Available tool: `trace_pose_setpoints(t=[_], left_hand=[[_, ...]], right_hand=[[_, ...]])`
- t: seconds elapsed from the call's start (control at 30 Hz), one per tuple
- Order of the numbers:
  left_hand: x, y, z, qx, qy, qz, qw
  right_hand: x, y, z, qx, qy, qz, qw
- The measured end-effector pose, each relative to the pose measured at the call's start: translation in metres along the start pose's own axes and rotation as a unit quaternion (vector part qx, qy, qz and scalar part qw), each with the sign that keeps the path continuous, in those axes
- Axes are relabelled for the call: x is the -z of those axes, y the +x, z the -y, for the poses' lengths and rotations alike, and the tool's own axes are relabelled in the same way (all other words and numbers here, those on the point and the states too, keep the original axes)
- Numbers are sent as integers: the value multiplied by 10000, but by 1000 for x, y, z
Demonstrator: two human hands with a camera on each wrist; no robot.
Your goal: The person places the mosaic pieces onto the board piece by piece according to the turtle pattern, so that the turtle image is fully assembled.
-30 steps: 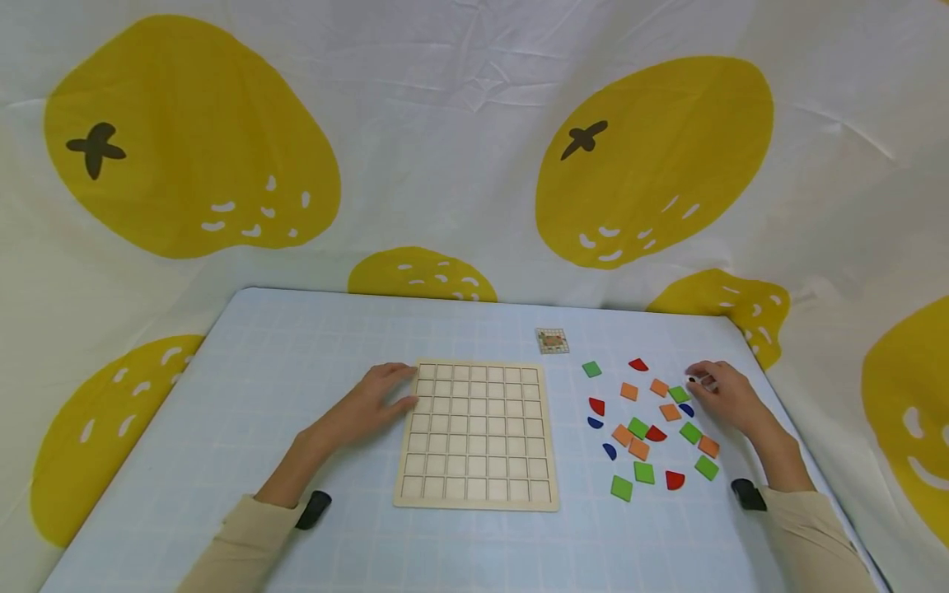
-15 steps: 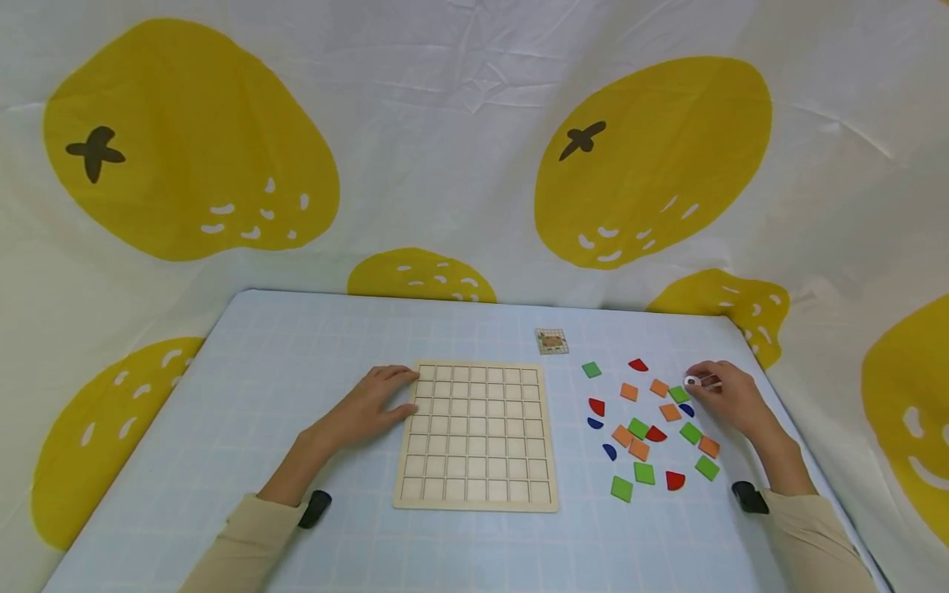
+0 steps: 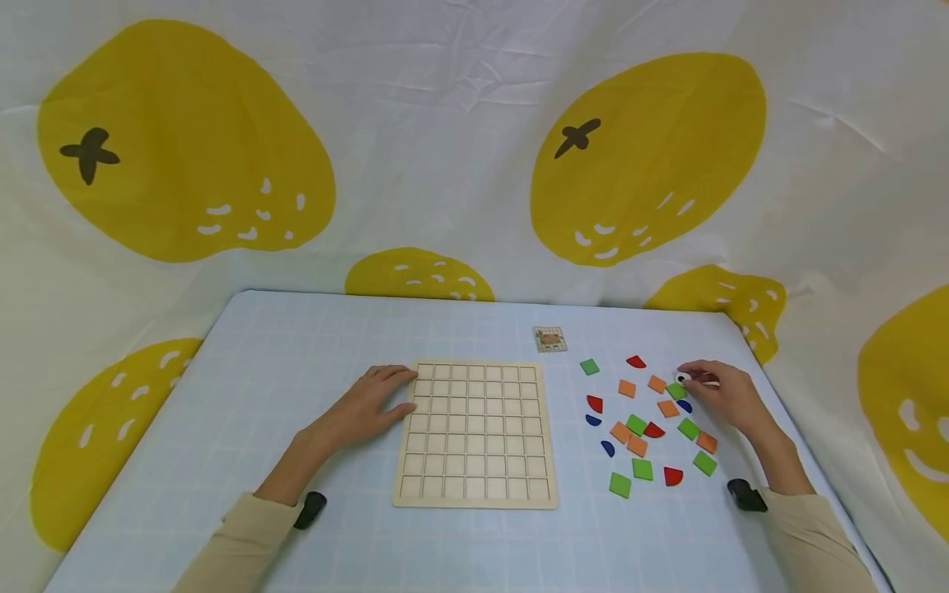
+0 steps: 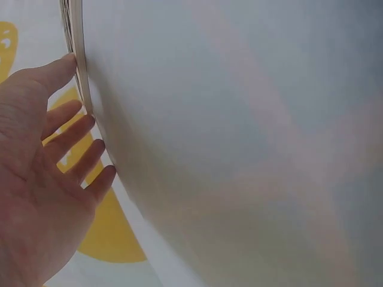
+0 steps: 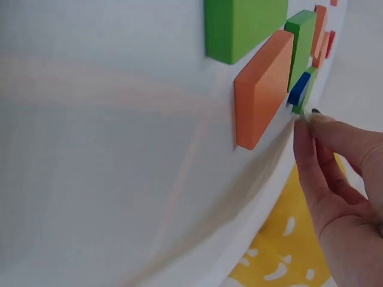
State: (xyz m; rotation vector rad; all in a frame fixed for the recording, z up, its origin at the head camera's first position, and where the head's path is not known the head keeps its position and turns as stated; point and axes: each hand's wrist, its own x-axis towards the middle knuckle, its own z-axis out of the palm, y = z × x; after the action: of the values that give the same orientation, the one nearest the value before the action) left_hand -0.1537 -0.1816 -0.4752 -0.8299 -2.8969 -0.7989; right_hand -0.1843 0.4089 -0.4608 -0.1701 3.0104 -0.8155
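In the head view, my left hand touches the left edge of a pale wooden grid board. The left wrist view shows this hand's thumb and fingertips against the board's rim, fingers spread and fairly straight. At the right, my right hand pinches a small white piece with a black dot, like an eye, between thumb and fingers. It is mostly hidden by the fingertips in the right wrist view. Just below these fingertips lie a green square tile and a blue half-round piece.
Several orange tiles, green tiles and red quarter-round pieces lie scattered right of the board. A small picture card lies behind the board's right corner. A patterned cloth hangs behind the table.
The white piece has turned in my right fingers: its face showed more fully half a second ago. My left hand stays at the board's edge. The head view has shifted slightly.
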Motion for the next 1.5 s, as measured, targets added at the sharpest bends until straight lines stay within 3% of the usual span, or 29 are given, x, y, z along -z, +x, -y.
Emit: trace_pose_setpoints(t=[0.33,0.57,0.97,1.2,1.5], left_hand=[[-1,-1,4,2,-2,13,10000],[0,-1,3,34,-39,0,10000],[0,-1,2,50,-93,15,9999],[2,-1,0,53,-155,24,9999],[1,-2,2,-4,-134,10,9999]], right_hand=[[0,0,20,-118,136,-15,9998],[-2,2,37,367,348,-167,9986],[-6,11,77,769,595,-44,9953],[-15,20,93,865,825,73,9928],[-30,29,119,1345,1001,-83,9858]])
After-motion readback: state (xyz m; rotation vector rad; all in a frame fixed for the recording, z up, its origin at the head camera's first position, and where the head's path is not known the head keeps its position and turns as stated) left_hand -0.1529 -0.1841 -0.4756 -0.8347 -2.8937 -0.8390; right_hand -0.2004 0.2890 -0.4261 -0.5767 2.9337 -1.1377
